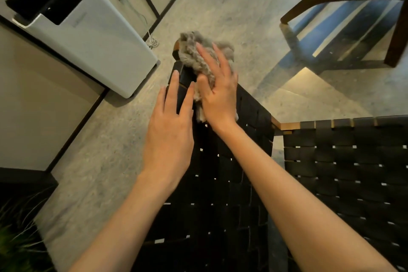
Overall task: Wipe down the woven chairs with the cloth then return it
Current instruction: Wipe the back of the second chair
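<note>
— From the head view, where is the cloth [194,55]?

— Bunched on the far top corner of the black woven chair [220,194], over the end of the wooden frame. The right hand [217,95] lies on it with fingers spread and fairly straight, pressing it down rather than clutching it. The left hand [170,130] rests flat and released on the straps just beside it, holding nothing and probably steadying the panel.

— How should the cloth handle?

— It looks grey, shaggy and limp, so I judge it light and soft. It will crumple under the palm and should grip the straps, not slide away. A broad palm on the middle of the wad suits wiping. For carrying it back, gathering the loose tail near the wrist would keep it from trailing.

— And the chair?

— The straps look taut but slightly springy. More weave [353,172] lies to the right, though I cannot tell whether it belongs to the same chair.
</note>
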Available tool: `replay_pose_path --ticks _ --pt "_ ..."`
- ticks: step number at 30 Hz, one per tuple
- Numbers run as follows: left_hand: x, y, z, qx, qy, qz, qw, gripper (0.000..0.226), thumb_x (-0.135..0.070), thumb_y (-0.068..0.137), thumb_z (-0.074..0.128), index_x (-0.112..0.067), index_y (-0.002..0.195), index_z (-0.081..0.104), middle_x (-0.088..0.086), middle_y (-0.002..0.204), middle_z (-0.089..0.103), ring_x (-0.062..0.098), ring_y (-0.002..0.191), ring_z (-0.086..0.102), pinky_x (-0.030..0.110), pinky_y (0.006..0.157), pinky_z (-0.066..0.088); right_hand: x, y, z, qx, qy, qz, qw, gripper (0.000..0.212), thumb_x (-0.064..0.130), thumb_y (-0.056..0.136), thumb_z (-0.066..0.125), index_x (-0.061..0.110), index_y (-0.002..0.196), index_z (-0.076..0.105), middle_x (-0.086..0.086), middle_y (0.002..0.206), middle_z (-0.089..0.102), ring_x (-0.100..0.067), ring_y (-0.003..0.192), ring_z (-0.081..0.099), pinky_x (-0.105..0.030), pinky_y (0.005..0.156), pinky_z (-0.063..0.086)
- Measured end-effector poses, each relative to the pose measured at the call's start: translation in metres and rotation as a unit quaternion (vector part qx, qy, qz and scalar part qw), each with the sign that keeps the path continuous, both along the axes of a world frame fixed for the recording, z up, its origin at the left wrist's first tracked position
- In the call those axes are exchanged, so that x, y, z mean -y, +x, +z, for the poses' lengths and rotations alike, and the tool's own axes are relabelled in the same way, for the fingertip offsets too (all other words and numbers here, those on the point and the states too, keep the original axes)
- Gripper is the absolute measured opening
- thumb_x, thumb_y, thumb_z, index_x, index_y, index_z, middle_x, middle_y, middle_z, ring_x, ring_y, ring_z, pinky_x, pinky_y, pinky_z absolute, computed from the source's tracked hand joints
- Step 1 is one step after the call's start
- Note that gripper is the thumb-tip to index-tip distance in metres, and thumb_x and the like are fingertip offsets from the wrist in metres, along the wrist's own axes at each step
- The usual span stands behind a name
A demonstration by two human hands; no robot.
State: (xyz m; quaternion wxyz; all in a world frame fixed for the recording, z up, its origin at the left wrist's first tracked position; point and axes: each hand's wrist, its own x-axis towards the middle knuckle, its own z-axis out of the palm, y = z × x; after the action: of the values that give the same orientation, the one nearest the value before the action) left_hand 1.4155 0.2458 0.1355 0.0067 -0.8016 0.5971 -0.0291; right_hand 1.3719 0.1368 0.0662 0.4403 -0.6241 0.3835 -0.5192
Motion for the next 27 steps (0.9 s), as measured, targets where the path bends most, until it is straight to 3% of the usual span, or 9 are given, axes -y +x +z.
replay_pose_path --ticks 3,8,11,14,19,24,27 --pt "0.0 0.0 -0.001 0.006 0.0 0.0 1.0 0.058 -0.017 0.1 0.039 -0.021 0.152 0.012 0.004 0.16 -0.006 0.027 0.146 0.008 0.042 0.112 0.033 0.011 -0.001 -0.014 -0.018 0.042 -0.015 0.999 0.046 0.026 0.094 0.046 0.029 0.14 0.044 0.002 0.152 0.033 -0.02 0.135 0.026 -0.025 0.098 0.025" --pt "0.0 0.001 -0.003 0.006 -0.018 -0.005 1.0 0.054 -0.019 0.101 0.035 -0.021 0.152 0.016 0.004 0.16 -0.001 0.028 0.145 0.012 0.04 0.113 0.027 0.006 -0.04 -0.078 -0.074 0.24 -0.075 0.965 0.045 0.02 0.099 0.043 0.026 0.143 0.04 0.002 0.154 0.027 -0.02 0.141 0.022 -0.025 0.105 0.018" --pt "0.0 0.001 -0.002 -0.027 -0.041 0.01 0.999 0.053 -0.018 0.102 0.034 -0.022 0.151 0.016 0.001 0.16 0.002 0.024 0.146 0.011 0.036 0.114 0.023 0.002 -0.05 -0.079 -0.077 0.294 -0.064 0.951 0.045 0.017 0.1 0.038 0.027 0.144 0.038 0.0 0.156 0.023 -0.021 0.143 0.02 -0.028 0.11 0.018" --pt "-0.002 0.002 0.0 -0.081 -0.063 0.014 0.995 0.054 -0.018 0.102 0.034 -0.022 0.151 0.011 -0.005 0.16 0.003 0.015 0.146 0.007 0.025 0.113 0.011 -0.004 -0.042 -0.049 -0.052 0.265 -0.051 0.962 0.046 0.014 0.1 0.037 0.03 0.144 0.037 0.001 0.157 0.023 -0.02 0.145 0.015 -0.036 0.115 0.015" --pt "-0.037 0.002 0.005 -0.215 -0.082 0.061 0.971 0.054 -0.025 0.103 0.029 -0.025 0.151 0.006 -0.012 0.159 0.006 -0.003 0.142 0.005 0.004 0.106 0.0 -0.023 -0.024 0.01 -0.029 0.112 0.029 0.993 0.048 0.009 0.099 0.039 0.028 0.143 0.038 -0.001 0.157 0.023 -0.018 0.146 0.013 -0.049 0.119 0.008" --pt "-0.102 -0.012 0.008 -0.257 -0.08 0.098 0.958 0.055 -0.033 0.101 0.029 -0.029 0.151 0.006 -0.018 0.157 0.004 -0.014 0.137 0.0 -0.004 0.102 -0.001 -0.063 -0.019 0.043 -0.077 0.005 0.112 0.991 0.049 0.003 0.095 0.045 0.023 0.14 0.046 -0.001 0.155 0.026 -0.019 0.142 0.017 -0.039 0.118 0.004" --pt "-0.144 -0.021 0.014 -0.259 -0.062 0.112 0.957 0.057 -0.037 0.099 0.031 -0.036 0.148 0.002 -0.023 0.155 0.0 -0.017 0.135 -0.002 -0.002 0.101 -0.001 -0.096 -0.025 0.049 -0.108 -0.002 0.129 0.986 0.048 0.001 0.093 0.048 0.022 0.136 0.051 0.002 0.153 0.031 -0.026 0.137 0.021 -0.042 0.117 0.015"
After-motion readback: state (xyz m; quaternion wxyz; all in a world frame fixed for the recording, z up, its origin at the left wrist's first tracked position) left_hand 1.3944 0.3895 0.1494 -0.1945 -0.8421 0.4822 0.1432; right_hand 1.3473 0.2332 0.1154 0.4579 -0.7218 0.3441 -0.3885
